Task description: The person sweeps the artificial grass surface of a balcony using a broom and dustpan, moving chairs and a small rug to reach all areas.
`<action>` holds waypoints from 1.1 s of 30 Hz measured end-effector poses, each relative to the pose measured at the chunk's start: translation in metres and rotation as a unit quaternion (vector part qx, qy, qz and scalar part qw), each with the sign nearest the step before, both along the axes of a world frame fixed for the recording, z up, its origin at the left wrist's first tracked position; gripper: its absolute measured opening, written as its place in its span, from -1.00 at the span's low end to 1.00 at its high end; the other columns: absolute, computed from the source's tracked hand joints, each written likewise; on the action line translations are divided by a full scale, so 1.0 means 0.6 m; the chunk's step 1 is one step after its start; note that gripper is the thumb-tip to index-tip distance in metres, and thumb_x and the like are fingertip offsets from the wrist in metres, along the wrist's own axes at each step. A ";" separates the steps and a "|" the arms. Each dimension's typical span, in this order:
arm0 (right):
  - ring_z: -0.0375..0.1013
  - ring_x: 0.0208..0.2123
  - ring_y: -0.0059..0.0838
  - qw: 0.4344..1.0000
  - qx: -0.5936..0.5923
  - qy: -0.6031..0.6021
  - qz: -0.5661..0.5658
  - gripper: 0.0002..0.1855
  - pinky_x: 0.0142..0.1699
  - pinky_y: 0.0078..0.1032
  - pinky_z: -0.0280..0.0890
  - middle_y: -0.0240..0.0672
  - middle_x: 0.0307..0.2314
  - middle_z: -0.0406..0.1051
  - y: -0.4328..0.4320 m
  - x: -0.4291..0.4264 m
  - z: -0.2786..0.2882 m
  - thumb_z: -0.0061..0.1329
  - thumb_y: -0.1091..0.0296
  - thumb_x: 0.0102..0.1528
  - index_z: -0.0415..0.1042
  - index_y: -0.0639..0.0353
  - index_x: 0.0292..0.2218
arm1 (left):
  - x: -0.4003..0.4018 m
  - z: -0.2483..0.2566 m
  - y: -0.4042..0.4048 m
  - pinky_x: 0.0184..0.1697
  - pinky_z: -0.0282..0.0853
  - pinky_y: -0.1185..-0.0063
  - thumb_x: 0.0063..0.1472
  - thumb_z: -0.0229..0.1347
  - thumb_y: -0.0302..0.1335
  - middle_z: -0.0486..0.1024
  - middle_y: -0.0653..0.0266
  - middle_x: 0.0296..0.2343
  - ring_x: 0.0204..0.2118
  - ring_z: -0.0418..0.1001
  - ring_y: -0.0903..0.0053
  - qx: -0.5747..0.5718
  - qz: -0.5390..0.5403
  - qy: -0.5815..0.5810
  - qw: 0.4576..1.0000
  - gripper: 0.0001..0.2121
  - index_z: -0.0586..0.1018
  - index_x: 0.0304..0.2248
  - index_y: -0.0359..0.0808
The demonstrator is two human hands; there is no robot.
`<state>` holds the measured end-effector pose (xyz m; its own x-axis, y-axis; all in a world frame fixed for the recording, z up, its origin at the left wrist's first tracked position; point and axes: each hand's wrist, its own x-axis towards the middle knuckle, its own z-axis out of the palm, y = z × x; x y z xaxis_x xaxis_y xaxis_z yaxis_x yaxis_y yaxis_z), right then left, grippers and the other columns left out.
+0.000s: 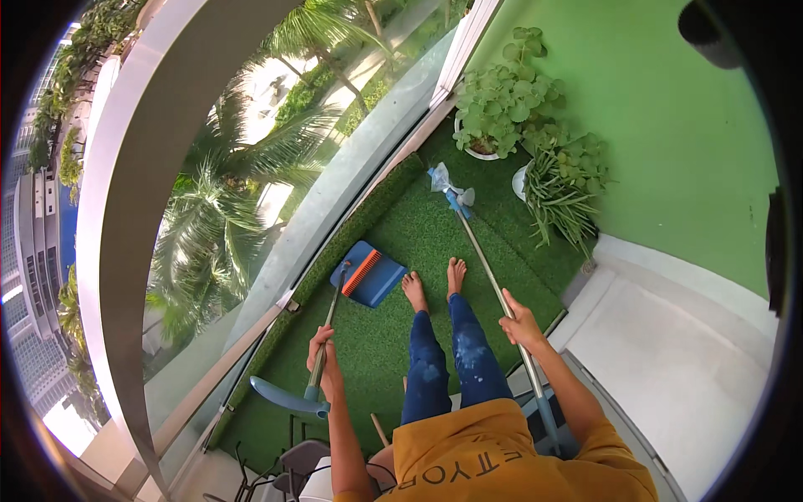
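My left hand (326, 361) grips the metal handle of a long-handled blue dustpan (382, 282). Its pan, which has a row of orange comb teeth (362, 273), lies on the artificial grass (376, 351) left of my feet. A curved blue-grey piece (285, 396) sits at the handle's upper end, near my wrist. In my right hand (522, 320) is a metal pole (480, 251) that slants away from me. Its blue head (456, 202) is at the far end, with crumpled translucent plastic (441, 179) on it. The pole's grey-blue lower grip (546, 417) reaches past my right side.
Potted leafy plants (502, 103) and a spiky plant (560, 194) stand beside the green wall (659, 144). A glass balustrade with a rail (219, 376) runs along the left. Behind me are dark chairs (301, 461). A white ledge (677, 332) lies right.
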<state>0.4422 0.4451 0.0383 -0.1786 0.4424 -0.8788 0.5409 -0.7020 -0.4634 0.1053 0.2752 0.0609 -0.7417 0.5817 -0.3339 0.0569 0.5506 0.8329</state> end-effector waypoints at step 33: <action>0.17 -0.85 -0.60 0.964 -0.004 -0.057 0.259 -0.25 -0.73 -0.59 0.14 -0.27 -0.70 0.31 0.085 0.104 0.073 -0.24 0.56 -0.16 -0.08 -0.16 0.08 | 0.188 0.016 -0.085 -0.35 0.21 0.68 0.05 -0.14 -0.52 0.42 0.35 -0.38 -0.40 0.31 0.67 0.039 0.452 0.026 0.891 -0.86 0.44 -0.42 -0.35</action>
<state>0.5044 0.4958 0.0824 -0.2761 0.3129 -0.9088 0.8669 -0.3271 -0.3761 0.2181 0.2240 0.0708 -0.9322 -0.2418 -0.2693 -0.3402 0.3315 0.8800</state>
